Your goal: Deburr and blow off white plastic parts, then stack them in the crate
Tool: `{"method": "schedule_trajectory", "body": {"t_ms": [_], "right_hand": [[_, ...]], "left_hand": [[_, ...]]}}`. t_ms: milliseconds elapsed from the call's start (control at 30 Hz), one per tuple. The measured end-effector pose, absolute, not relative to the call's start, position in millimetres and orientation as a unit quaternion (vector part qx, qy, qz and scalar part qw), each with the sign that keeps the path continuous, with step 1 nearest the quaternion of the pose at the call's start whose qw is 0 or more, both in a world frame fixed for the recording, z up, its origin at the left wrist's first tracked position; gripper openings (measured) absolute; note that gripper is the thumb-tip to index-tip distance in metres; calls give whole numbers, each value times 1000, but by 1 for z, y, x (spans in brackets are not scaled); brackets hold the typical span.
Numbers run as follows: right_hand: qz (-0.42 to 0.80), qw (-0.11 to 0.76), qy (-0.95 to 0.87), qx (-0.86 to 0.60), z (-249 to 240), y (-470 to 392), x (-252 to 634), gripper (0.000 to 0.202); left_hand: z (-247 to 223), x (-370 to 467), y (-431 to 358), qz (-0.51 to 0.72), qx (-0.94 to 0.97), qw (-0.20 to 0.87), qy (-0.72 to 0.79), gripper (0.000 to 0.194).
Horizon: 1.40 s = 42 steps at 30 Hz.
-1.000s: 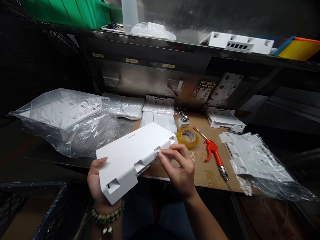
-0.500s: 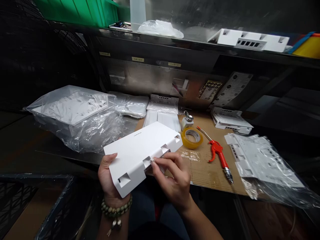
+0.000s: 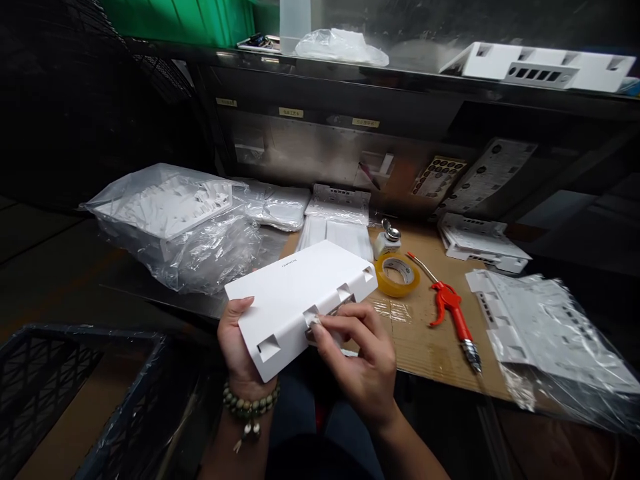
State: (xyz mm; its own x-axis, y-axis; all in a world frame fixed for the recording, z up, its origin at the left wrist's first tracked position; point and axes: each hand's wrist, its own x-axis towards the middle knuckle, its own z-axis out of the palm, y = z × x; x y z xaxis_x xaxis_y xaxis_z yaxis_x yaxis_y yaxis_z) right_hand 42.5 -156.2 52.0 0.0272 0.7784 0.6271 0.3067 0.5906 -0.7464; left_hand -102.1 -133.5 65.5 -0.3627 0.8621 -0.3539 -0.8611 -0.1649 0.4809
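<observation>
A white plastic cover (image 3: 295, 293) with small dark lettering is tilted above the bench's front edge. My left hand (image 3: 243, 347) grips its left end, thumb on top and the other fingers hidden beneath. At the notched near edge, my right hand (image 3: 363, 357) is closed in a pinch by one of the square recesses. Between its thumb and index finger is a tiny pale piece, too small to name. Just beyond the cover's right end lies a yellow tape roll (image 3: 413, 277), with a red air gun (image 3: 455, 310) farther right.
A bag-lined tray (image 3: 170, 227) of small white parts stands at the left. Bagged covers (image 3: 555, 333) and stacked covers (image 3: 480, 243) lie right. Behind the tape is a small bottle (image 3: 387, 245). A dark crate (image 3: 135, 380) sits lower left, and a shelf (image 3: 350, 72) spans the back.
The camera view has shifted, so most things appear farther right. My left hand still grips the cover, and my right fingers remain pinched at the same recess.
</observation>
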Motion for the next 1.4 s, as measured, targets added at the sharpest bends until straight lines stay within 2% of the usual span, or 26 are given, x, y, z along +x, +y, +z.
{"method": "schedule_trajectory", "body": {"t_ms": [200, 400, 600, 833, 900, 1000, 1133, 1267, 1400], "right_hand": [[156, 582, -694, -395, 51, -160, 32, 18], [163, 579, -710, -367, 48, -169, 25, 21], [146, 583, -687, -408, 47, -162, 30, 21], [245, 582, -691, -353, 52, -181, 21, 21], [226, 614, -654, -379, 52, -178, 32, 18], [155, 724, -518, -428, 49, -160, 61, 6], [168, 814, -345, -436, 38, -133, 101, 17], [246, 819, -277, -439, 25, -127, 117, 27], [360, 776, -265, -444, 18, -132, 111, 29]], "left_hand": [[66, -96, -132, 774, 17, 557, 302, 60], [64, -96, -133, 762, 17, 582, 284, 56], [63, -94, -133, 775, 28, 564, 285, 61], [60, -93, -132, 757, 28, 598, 262, 50], [58, -100, -129, 754, 53, 608, 241, 47], [55, -113, -126, 742, 91, 631, 206, 57], [53, -125, -129, 731, 121, 649, 172, 69], [53, -124, -137, 708, 107, 679, 160, 80], [47, -120, -140, 680, 152, 707, 117, 93]]}}
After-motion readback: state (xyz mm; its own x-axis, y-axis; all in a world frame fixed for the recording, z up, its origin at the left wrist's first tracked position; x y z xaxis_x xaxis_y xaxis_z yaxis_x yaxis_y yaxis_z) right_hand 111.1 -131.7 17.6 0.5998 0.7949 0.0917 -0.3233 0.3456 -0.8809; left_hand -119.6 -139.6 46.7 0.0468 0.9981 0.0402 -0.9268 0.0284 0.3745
